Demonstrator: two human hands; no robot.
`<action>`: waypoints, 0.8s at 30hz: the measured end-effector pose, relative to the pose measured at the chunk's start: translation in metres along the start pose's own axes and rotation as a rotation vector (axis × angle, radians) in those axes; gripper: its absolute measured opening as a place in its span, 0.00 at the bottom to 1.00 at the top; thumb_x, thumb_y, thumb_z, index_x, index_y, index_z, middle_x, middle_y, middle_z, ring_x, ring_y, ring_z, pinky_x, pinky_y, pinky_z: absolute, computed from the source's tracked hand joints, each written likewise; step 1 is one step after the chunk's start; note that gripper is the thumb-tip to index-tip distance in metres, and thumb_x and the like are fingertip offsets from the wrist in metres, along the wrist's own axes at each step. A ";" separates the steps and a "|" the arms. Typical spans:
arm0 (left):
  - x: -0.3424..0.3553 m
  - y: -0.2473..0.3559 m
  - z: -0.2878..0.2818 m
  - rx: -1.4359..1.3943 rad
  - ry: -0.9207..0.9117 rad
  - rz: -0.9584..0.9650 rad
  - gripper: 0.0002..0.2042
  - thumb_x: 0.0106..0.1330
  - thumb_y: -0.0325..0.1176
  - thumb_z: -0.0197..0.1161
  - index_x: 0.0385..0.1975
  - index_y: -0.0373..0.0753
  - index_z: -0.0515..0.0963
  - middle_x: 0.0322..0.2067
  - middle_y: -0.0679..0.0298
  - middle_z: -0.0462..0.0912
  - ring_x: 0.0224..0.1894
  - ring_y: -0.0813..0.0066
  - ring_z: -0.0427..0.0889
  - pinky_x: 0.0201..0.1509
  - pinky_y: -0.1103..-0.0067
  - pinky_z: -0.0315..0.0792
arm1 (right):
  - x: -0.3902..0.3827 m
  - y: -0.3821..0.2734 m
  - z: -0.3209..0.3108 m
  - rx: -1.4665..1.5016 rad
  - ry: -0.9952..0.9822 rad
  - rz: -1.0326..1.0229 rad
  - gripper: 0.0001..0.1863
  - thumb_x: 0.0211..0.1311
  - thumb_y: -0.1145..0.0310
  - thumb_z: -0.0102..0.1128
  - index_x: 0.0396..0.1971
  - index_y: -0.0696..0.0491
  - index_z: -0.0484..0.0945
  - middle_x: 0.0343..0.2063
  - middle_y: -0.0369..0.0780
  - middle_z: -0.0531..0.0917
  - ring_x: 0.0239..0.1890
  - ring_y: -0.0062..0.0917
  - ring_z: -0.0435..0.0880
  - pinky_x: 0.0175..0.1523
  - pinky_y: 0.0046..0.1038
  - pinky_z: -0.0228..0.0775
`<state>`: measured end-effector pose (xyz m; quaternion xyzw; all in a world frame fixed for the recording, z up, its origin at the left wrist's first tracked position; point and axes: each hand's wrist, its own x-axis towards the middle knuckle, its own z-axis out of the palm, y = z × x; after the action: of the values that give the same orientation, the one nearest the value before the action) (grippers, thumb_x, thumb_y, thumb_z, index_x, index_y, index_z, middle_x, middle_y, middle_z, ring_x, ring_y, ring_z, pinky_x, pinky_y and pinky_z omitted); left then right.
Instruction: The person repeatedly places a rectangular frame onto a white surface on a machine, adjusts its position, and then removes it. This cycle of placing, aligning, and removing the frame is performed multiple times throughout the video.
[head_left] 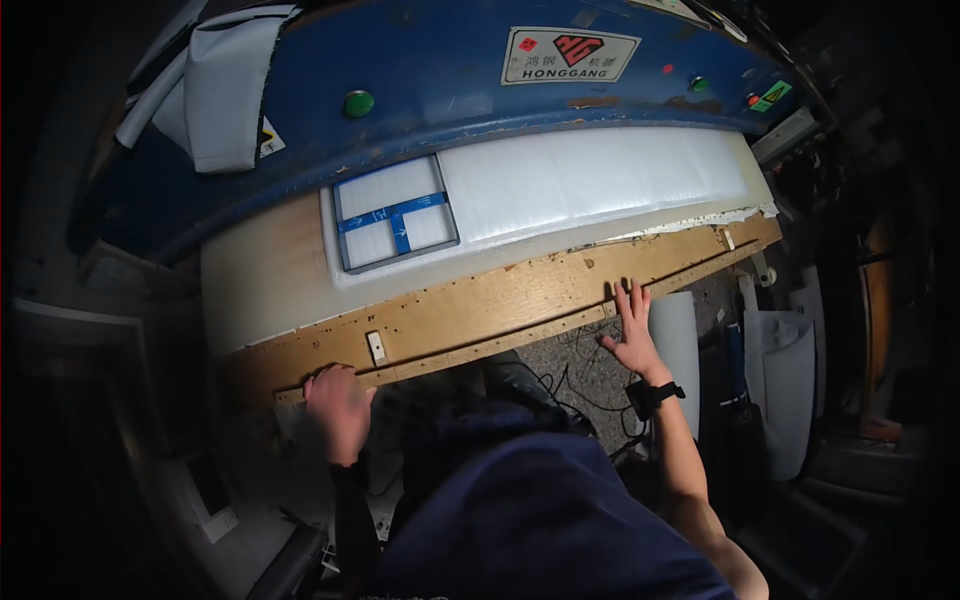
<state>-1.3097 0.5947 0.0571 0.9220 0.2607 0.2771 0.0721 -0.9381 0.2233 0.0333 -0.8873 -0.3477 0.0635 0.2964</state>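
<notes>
My right hand (635, 335) rests its outstretched, parted fingertips on the front wooden strip (520, 336) of a long board, with nothing in it. At the left end of that strip my left hand (340, 408) lies at the edge, blurred; how its fingers are bent is hard to see. Behind the strip runs the plywood board (500, 295). Farther back, a dark rectangular frame (456, 222) with blue tape bands across it, which looks like a cutting die, lies on white sheet material (590, 180), away from both hands.
A blue machine beam (430, 80) with green buttons (358, 103) spans the back. White sheeting (235, 90) hangs over its left end. Small white blocks (376, 347) sit on the board. Rolled white sheets (675, 350) stand at the right, and black cables (570, 385) lie on the floor.
</notes>
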 end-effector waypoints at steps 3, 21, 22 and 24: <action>-0.006 -0.002 0.003 0.012 0.048 0.018 0.22 0.54 0.41 0.72 0.47 0.41 0.76 0.48 0.61 0.78 0.57 0.59 0.72 0.70 0.58 0.53 | -0.002 0.002 0.004 -0.007 0.037 -0.039 0.56 0.46 0.70 0.72 0.75 0.45 0.49 0.76 0.52 0.41 0.76 0.59 0.32 0.77 0.51 0.40; -0.023 0.000 0.029 0.160 0.045 -0.105 0.33 0.54 0.45 0.72 0.56 0.35 0.68 0.59 0.51 0.69 0.68 0.52 0.59 0.75 0.53 0.43 | 0.011 0.026 0.015 -0.086 0.108 -0.144 0.50 0.44 0.66 0.75 0.70 0.45 0.58 0.71 0.50 0.52 0.75 0.58 0.41 0.76 0.49 0.48; -0.022 0.000 0.029 0.177 0.034 -0.113 0.34 0.54 0.45 0.72 0.57 0.35 0.67 0.59 0.51 0.68 0.69 0.52 0.58 0.75 0.53 0.43 | 0.014 0.027 0.017 -0.089 0.110 -0.144 0.50 0.44 0.66 0.75 0.70 0.46 0.58 0.72 0.51 0.51 0.75 0.58 0.40 0.76 0.48 0.47; -0.026 0.002 0.029 0.216 -0.001 -0.139 0.36 0.53 0.45 0.73 0.59 0.35 0.66 0.61 0.51 0.68 0.70 0.52 0.57 0.75 0.53 0.43 | 0.013 0.026 0.021 -0.092 0.122 -0.151 0.50 0.45 0.66 0.74 0.70 0.47 0.58 0.72 0.51 0.51 0.75 0.58 0.40 0.77 0.48 0.46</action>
<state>-1.3115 0.5797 0.0206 0.9041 0.3525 0.2414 -0.0083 -0.9193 0.2267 0.0028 -0.8735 -0.3975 -0.0293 0.2797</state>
